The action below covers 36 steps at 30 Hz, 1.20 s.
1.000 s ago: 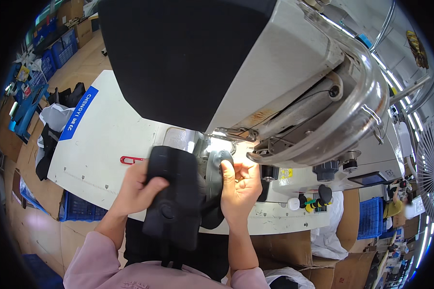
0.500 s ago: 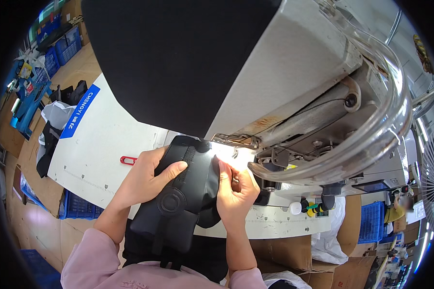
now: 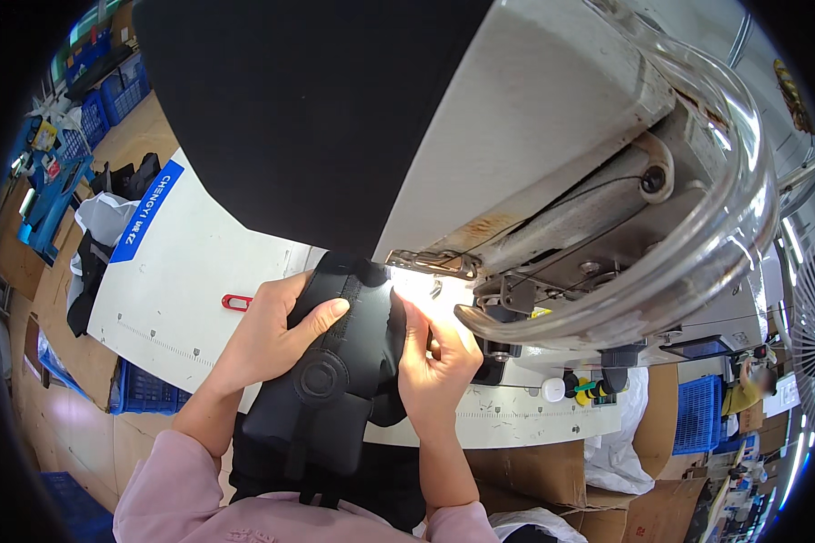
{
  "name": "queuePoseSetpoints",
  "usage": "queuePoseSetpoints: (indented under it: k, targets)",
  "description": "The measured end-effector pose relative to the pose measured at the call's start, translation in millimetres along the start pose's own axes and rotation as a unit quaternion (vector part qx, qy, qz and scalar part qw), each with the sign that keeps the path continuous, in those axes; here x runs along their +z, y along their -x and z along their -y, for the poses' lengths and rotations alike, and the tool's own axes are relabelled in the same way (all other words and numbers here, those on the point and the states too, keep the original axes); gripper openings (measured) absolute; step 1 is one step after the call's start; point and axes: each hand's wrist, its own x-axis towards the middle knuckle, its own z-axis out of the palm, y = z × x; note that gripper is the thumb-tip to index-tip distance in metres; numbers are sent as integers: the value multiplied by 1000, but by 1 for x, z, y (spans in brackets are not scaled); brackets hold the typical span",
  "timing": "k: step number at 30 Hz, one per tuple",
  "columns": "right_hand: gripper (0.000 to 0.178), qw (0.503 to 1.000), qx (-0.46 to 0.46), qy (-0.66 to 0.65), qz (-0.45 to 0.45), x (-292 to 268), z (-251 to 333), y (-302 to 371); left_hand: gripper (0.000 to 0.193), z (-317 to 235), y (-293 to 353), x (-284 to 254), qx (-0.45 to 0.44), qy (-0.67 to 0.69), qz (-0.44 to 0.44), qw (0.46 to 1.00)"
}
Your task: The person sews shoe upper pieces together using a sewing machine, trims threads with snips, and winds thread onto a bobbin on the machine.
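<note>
A black padded piece (image 3: pixel 335 339) with a round stitched disc (image 3: pixel 321 378) and a hanging strap lies tilted over the near edge of the sewing table, in front of my body. My left hand (image 3: pixel 276 335) grips its left side, thumb on top and fingers hidden beneath. At its right edge, my right hand (image 3: pixel 439 362) is closed in a pinch, thumb and fingertips against the black material. Glare washes out the spot just beyond those fingertips. The sewing machine's needle area (image 3: pixel 439 281) is right behind, partly lost in the light.
The white sewing machine head (image 3: pixel 525 136) and a clear curved guard (image 3: pixel 697 290) loom above right. A large black panel (image 3: pixel 290 109) covers the upper middle. On the white table (image 3: pixel 181 281) lies a red clip-like tool (image 3: pixel 236 302). Small bottles (image 3: pixel 570 387) stand at right.
My right hand has shifted slightly left, closer against the black piece's edge. My left hand keeps its grip, and the view has moved slightly.
</note>
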Motion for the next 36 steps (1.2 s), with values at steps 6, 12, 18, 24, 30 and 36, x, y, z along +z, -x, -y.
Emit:
queuePoseSetpoints:
  k: [6,12,18,24,30,36]
  targets:
    - [14,1000,7,21,7,0,11,-4,36,-1,-1,0,19,6,-12,1000]
    - [13,998,47,42,25,-3,19,-5,36,-3,-4,0,-3,8,-10,1000]
    - [15,989,-18,136,48,-6,20,-7,36,1,-4,-3,-1,-8,-14,1000]
    - [17,986,138,-76,56,-13,2,2,33,7,-8,-2,5,-25,-3,1000]
    - [32,908,207,-339,130,-28,-30,16,73,-19,13,-22,207,-219,26,953]
    - [23,943,109,-270,163,-34,-17,26,83,-37,41,-23,231,-316,374,841]
